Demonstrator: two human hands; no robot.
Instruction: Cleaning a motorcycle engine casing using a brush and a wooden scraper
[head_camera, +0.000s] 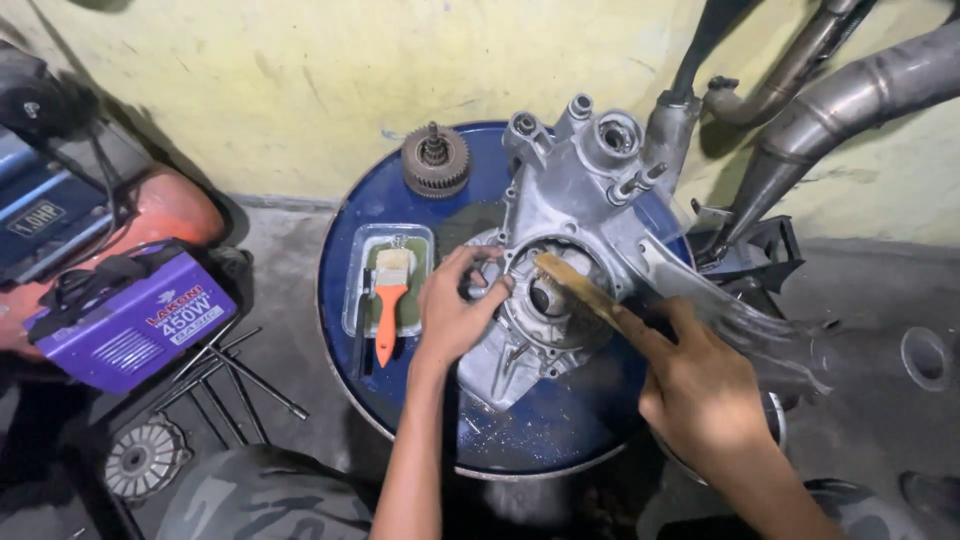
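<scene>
An aluminium engine crankcase half (570, 250) lies on top of a blue drum (560, 430), its round bearing opening facing up. The left hand (455, 315) grips the rim of that opening from the left side, fingers curled over the edge to steady the casting. The right hand (700, 390), on the near right, is closed around the handle of a worn brush (580, 290) whose bristle end lies inside the opening. Judging by the grit scattered over the near part of the drum top, some scrubbing looks done, while the bore is dark and, as far as this blurred view allows, not yet clean. To the left, an orange-handled paintbrush (390, 300) rests in a shallow clear tray (358, 290); a gear (436, 160) sits at the far rim.
</scene>
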